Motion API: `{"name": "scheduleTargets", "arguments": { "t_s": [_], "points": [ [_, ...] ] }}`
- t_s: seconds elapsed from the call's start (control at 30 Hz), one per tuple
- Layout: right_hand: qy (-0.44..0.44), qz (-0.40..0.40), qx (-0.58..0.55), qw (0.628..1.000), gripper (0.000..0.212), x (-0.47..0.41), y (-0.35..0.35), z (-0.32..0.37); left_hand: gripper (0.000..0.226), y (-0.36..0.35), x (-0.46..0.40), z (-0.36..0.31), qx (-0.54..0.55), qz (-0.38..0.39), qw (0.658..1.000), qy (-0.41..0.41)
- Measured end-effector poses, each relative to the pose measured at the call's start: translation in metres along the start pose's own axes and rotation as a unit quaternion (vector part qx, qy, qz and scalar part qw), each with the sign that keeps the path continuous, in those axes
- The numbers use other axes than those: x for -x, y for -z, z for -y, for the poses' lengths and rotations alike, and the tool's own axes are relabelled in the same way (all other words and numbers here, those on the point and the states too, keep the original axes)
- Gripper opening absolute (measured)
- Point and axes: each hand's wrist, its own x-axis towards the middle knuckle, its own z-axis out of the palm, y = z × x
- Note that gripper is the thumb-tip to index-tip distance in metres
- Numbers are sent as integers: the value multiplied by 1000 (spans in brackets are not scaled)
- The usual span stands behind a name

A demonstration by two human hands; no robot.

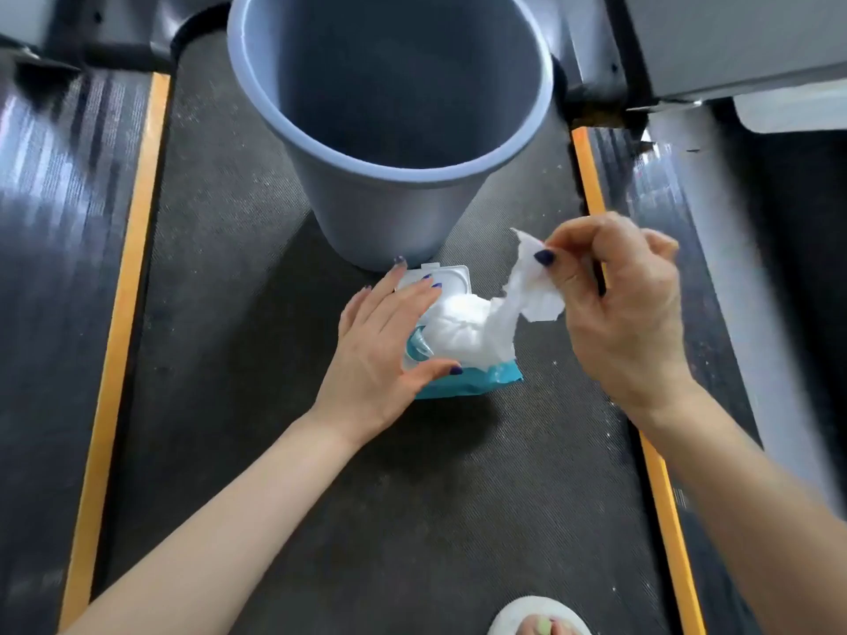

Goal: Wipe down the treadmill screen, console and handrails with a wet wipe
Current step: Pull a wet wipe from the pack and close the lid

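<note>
A teal pack of wet wipes (481, 382) lies on the treadmill belt (238, 313), its white flip lid (453, 277) open toward the bin. My left hand (385, 341) presses flat on the pack, fingers straight over the lid and the thumb along the front edge. My right hand (618, 304) pinches a white wet wipe (513, 304) between thumb and fingers and holds it above the pack's right side. The wipe stretches down into the bunched sheets at the pack's opening. The treadmill screen, console and handrails are out of view.
A grey plastic bin (389, 185) stands on the belt just beyond the pack, empty as far as I can see. Yellow stripes (123, 286) and black ribbed side rails (50, 222) border the belt. A slippered foot (541, 618) shows at the bottom edge.
</note>
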Motion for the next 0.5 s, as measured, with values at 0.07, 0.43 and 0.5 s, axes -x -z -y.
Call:
{"name": "scheduleTargets", "arguments": {
  "t_s": [0.07, 0.43, 0.5],
  "points": [
    [5, 0, -10, 1000, 12, 1, -3, 2, 70, 0, -7, -17, 23, -17, 999, -15],
    [10, 51, -54, 997, 16, -16, 10, 8, 11, 51, -61, -86, 141, -64, 988, 24],
    [-9, 51, -63, 997, 16, -13, 6, 10, 11, 52, -59, -84, 138, -27, 989, 51]
  ]
}}
